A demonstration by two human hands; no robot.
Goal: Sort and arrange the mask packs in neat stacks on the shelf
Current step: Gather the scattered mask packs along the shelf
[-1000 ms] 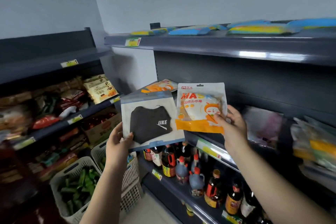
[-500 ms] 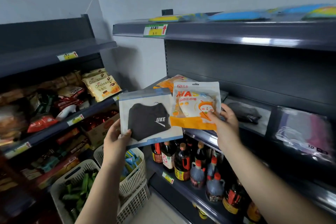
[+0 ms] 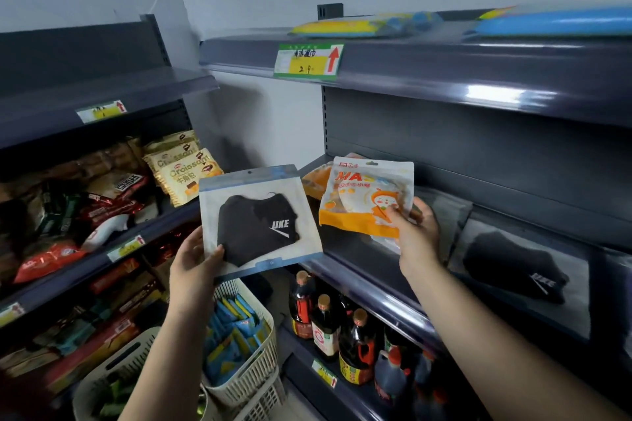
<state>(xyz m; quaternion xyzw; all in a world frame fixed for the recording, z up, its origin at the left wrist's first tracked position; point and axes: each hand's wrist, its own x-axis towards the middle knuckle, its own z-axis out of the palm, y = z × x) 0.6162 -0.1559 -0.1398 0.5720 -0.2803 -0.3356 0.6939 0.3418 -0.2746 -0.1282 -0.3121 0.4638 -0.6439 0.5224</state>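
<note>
My left hand (image 3: 195, 260) grips the lower left corner of a clear pack with a black mask (image 3: 258, 220), held upright in front of the shelf's left end. My right hand (image 3: 415, 232) pinches the lower right of an orange and white mask pack (image 3: 367, 196), tilted over the dark middle shelf (image 3: 362, 270). Behind it on that shelf lies another orange pack (image 3: 316, 179). A grey mask pack (image 3: 444, 212) lies right of my right hand. Further right lies a black mask pack (image 3: 519, 270).
The top shelf (image 3: 478, 68) carries blue and yellow packs (image 3: 369, 26) and a price tag (image 3: 307, 60). Sauce bottles (image 3: 328, 328) stand on the shelf below. White baskets (image 3: 246, 352) of packets sit on the floor. Snack bags (image 3: 184, 171) fill the left shelving.
Both hands have carried their packs lower and closer to the middle shelf. The orange pack has moved right, apart from the black pack, and tilted. The view has swung left.
</note>
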